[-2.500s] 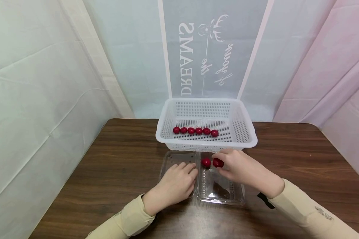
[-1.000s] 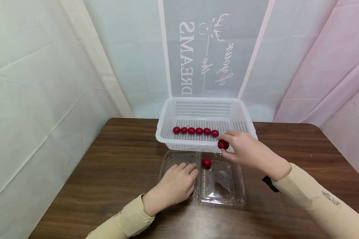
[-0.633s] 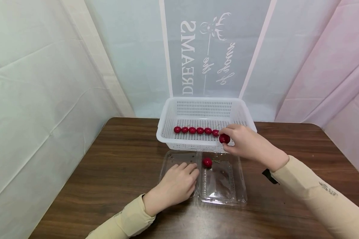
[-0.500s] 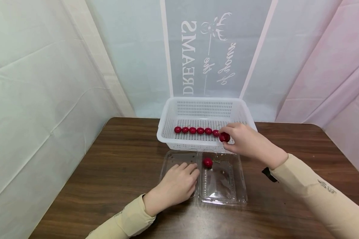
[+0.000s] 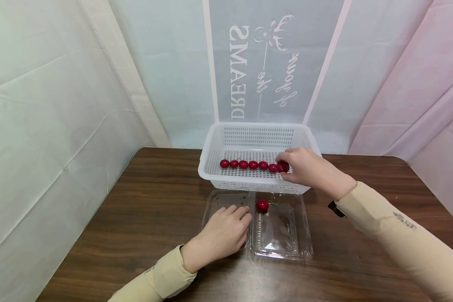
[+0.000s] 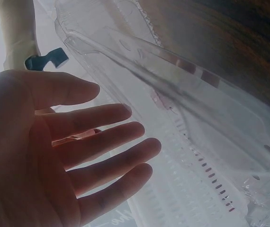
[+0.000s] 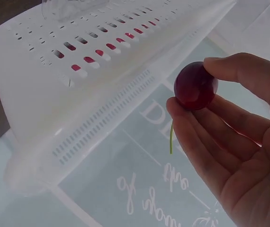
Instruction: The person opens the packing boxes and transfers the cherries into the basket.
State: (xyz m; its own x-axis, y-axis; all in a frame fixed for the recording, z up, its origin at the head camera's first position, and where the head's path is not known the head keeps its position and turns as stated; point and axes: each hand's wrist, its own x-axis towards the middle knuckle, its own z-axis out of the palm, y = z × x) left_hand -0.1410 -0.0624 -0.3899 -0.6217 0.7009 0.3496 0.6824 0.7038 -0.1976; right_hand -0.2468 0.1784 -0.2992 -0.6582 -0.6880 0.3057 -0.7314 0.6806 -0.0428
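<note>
My right hand (image 5: 305,167) pinches a dark red cherry (image 7: 195,86) between thumb and fingertips, its green stem (image 7: 171,137) hanging down in the right wrist view. In the head view this cherry is inside the outline of the white slotted basket (image 5: 256,182), at the right end of a row of several cherries (image 5: 243,165). Nearer the body lies an unfolded clear plastic box (image 5: 277,241); one cherry (image 5: 262,205) sits near the back of its right half. My left hand (image 5: 223,233), fingers fairly straight and spread in the left wrist view, lies over the box's left half, holding nothing.
The basket and box share a dark brown wooden table (image 5: 154,201). A loose stem (image 5: 273,204) is beside the cherry in the box. Behind the basket hangs a pale curtain (image 5: 181,84) with lettering, and white cloth (image 5: 60,126) lines the left side.
My right hand has lifted a cherry from the box's right half and carried it forward over the basket rim to the row's right end. The left hand has stayed nearly in place.
</note>
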